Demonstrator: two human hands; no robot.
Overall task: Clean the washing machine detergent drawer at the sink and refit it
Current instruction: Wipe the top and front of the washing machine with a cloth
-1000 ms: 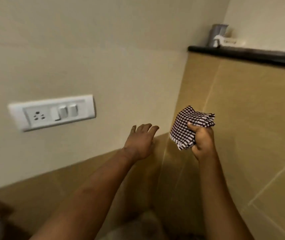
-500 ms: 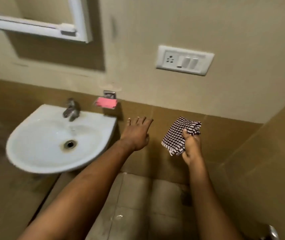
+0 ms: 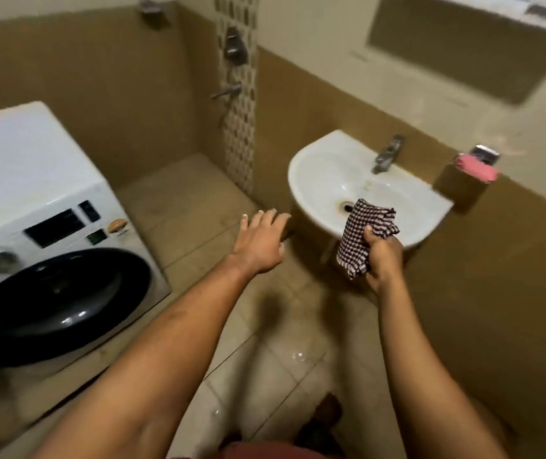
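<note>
While the left hand (image 3: 260, 241) hangs open, fingers spread above the glossy tiled floor (image 3: 195, 200) and free to reach, the right hand (image 3: 382, 256) clutches a soft, crumpled checked cloth (image 3: 364, 231), likely for wiping. Beyond: white washing machine (image 3: 33, 180), dark round door; detergent drawer not distinguishable on its panel. Farthest: smooth white ceramic sink (image 3: 324, 170), metal tap (image 3: 386, 155).

The cloth (image 3: 366, 235) is showing a dark-and-white check. The washer (image 3: 29, 173) is showing white, its door (image 3: 56, 303) black. The sink (image 3: 321, 167) is showing white, the soap (image 3: 478, 167) pink, the tiles (image 3: 116, 77) tan, the strip (image 3: 239, 134) speckled brown-and-cream.
</note>
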